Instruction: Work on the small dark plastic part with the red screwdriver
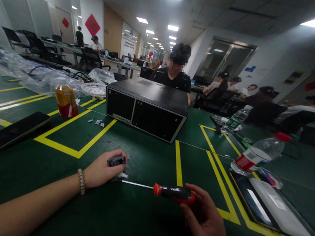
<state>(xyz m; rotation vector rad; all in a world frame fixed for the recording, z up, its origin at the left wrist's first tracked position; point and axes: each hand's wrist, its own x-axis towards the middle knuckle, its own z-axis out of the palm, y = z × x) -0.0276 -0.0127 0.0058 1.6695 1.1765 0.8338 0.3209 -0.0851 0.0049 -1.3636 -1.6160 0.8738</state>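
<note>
My left hand (109, 168) is closed round a small dark grey part (117, 161) and rests low over the green table; what kind of part it is I cannot make out. My right hand (205, 213) grips a screwdriver (175, 192) by the end of its black and red handle. The metal shaft points left, and its tip reaches the underside of my left fingers. A small white scrap (123, 175) shows just by the tip. Whether the tip touches the dark part is hidden.
Ahead stands a black computer case (147, 107), with a person (175, 74) behind it. A drink bottle (64, 100), phone (16, 130) and white basket (94, 89) are leftward. Rightward are a water bottle (260, 154) and flat devices (256, 204). Paper scraps (98, 122) lie before the case.
</note>
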